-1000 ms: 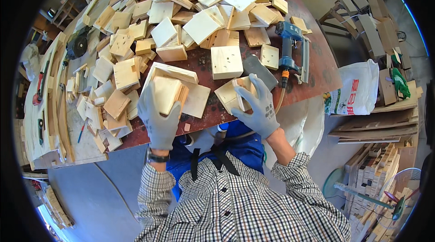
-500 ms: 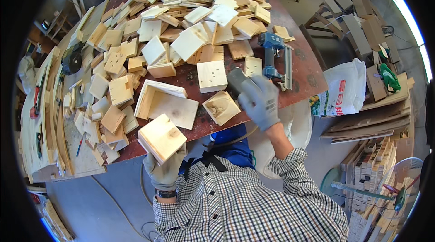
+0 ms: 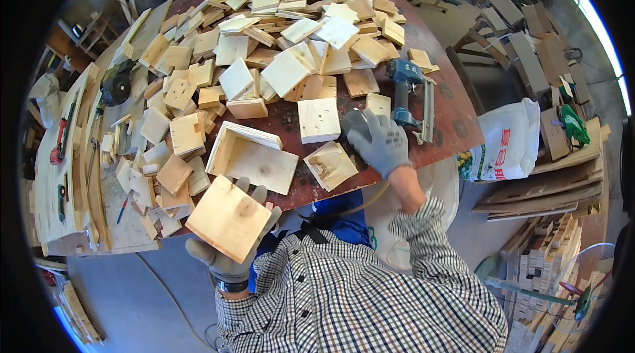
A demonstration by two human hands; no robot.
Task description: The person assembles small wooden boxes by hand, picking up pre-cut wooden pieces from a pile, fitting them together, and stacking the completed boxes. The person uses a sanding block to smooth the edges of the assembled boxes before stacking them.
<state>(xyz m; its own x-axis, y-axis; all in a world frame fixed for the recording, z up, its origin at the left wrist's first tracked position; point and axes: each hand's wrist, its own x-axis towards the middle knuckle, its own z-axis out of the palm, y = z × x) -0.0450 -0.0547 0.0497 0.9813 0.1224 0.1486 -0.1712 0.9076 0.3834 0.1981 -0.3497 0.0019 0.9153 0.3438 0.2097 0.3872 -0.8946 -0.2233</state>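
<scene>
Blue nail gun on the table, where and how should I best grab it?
I'd probably grip the blue nail gun around its slim handle, coming from above: it lies on its side, handle uncovered, with the magazine to the right and a wood block close on the left.

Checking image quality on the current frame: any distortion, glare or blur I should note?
Head view: long boards at left bow along the dark fisheye rim; a bright strip at upper right is blown out; the right hand looks slightly soft, while the wooden block in the left hand reads fairly crisp.
</scene>
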